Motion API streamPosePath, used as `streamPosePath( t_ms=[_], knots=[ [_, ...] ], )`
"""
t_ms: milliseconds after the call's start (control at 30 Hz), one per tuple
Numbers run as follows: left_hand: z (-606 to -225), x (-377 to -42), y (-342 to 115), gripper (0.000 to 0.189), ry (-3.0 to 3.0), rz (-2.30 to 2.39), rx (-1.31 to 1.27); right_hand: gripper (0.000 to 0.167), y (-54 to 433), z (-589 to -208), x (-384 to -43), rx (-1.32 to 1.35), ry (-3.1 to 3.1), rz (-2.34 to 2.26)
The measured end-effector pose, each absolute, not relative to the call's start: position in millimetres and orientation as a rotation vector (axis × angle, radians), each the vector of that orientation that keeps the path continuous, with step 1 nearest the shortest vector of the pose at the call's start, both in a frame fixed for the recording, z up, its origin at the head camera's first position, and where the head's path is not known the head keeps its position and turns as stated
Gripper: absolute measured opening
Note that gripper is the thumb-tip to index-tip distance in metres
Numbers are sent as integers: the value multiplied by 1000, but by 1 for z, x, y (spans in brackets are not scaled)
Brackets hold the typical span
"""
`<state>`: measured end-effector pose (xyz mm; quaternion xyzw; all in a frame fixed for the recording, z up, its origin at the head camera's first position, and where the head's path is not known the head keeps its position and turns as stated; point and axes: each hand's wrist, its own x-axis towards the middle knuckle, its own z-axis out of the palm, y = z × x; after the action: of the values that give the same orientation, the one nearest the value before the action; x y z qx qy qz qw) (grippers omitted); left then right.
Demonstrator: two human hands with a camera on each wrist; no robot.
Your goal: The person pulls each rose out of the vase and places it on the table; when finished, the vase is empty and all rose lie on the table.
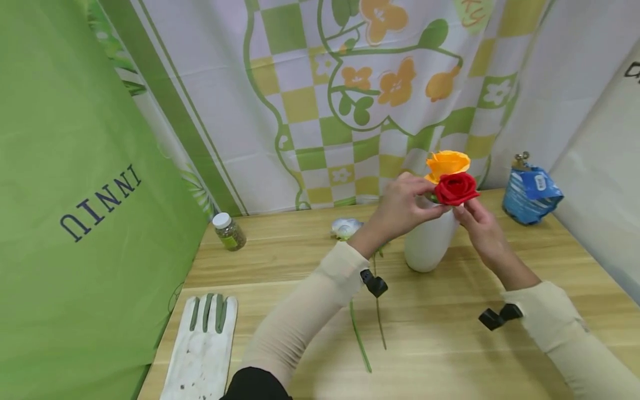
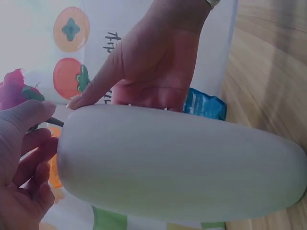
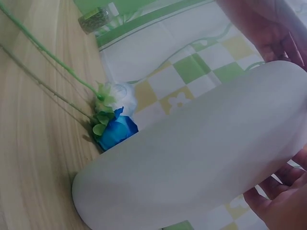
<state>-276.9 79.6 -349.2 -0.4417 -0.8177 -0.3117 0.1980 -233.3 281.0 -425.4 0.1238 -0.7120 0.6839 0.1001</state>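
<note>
A white vase [image 1: 425,247] stands upright on the table. Above its mouth are a red rose [image 1: 456,189] and, just behind, an orange-yellow rose [image 1: 448,163]. My left hand [image 1: 400,206] pinches the red rose's stem at the rim, as the left wrist view shows. My right hand [image 1: 482,230] holds the vase's upper side, thumb near the rim; its fingers are partly hidden behind the vase. To the left lie a whitish flower [image 1: 346,228] and a blue rose [image 3: 117,132], their green stems on the tabletop; my left forearm partly covers them in the head view.
A small jar with a white lid [image 1: 229,232] stands at the back left. White work gloves [image 1: 202,344] lie at the front left. A crumpled blue bag [image 1: 532,194] sits at the back right. Patterned cloth [image 1: 320,133] hangs behind the table [image 1: 290,250].
</note>
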Motion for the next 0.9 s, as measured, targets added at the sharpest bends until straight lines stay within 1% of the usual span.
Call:
streamPosePath(
  t_ms=[133, 233, 333, 533, 633, 700, 833, 867, 900],
  knots=[
    [-346, -277, 84, 16, -2320, -875, -1214, 41, 281, -425, -235, 346, -2148, 1980],
    [-346, -277, 86, 12, -2344, -931, -1211, 38, 282, -425, -234, 334, -2171, 1958],
    [-347, -277, 88, 12, -2345, -1015, -1210, 35, 283, -426, -233, 324, -2195, 1942],
    [-350, -276, 89, 15, -2378, -1115, -1189, 21, 283, -427, -233, 312, -2204, 1943],
    [-350, -275, 91, 17, -2398, -1122, -1169, 19, 284, -427, -234, 303, -2187, 1969],
    [-350, -275, 92, 17, -2402, -1113, -1151, 25, 284, -426, -233, 284, -2223, 1960],
    [-350, -275, 93, 15, -2400, -1105, -1127, 54, 285, -423, -232, 253, -2314, 1902],
    [-350, -276, 92, 15, -2398, -1118, -1122, 54, 285, -423, -232, 256, -2316, 1894],
    [-350, -276, 92, 15, -2397, -1141, -1114, 49, 285, -423, -232, 263, -2310, 1887]
  ],
)
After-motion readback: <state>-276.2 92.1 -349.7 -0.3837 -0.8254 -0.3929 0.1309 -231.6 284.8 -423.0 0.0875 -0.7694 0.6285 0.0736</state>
